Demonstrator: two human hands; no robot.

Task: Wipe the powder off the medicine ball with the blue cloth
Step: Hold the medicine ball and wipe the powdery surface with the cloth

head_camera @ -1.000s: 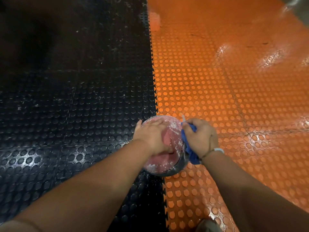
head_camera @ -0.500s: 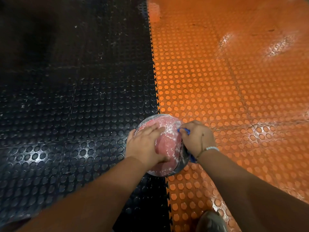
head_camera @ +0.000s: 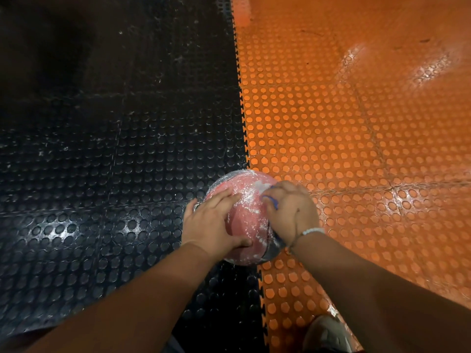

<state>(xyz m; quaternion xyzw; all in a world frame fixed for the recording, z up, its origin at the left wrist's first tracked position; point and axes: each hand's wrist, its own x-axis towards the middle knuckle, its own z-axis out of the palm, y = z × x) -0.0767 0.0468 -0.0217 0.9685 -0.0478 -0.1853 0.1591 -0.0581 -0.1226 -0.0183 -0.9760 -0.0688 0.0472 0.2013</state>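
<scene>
A pink medicine ball (head_camera: pixel 246 212) with grey panels and white powder patches sits on the floor, on the seam between black and orange mats. My left hand (head_camera: pixel 212 222) lies spread over its left side, thumb on the near face. On the ball's right side, my right hand (head_camera: pixel 290 212) grips the blue cloth (head_camera: pixel 271 201) and presses it against the surface. Only a small blue edge of the cloth shows by the fingers; the rest is hidden under the hand.
Black studded rubber mat (head_camera: pixel 114 174) covers the left floor, orange studded mat (head_camera: pixel 356 149) the right, with white powder specks scattered about. A shoe (head_camera: pixel 328 335) shows at the bottom edge, right of the seam.
My right hand with the cloth has slid up and over the ball's right side, covering more of the cloth. The left hand has stayed on the ball.
</scene>
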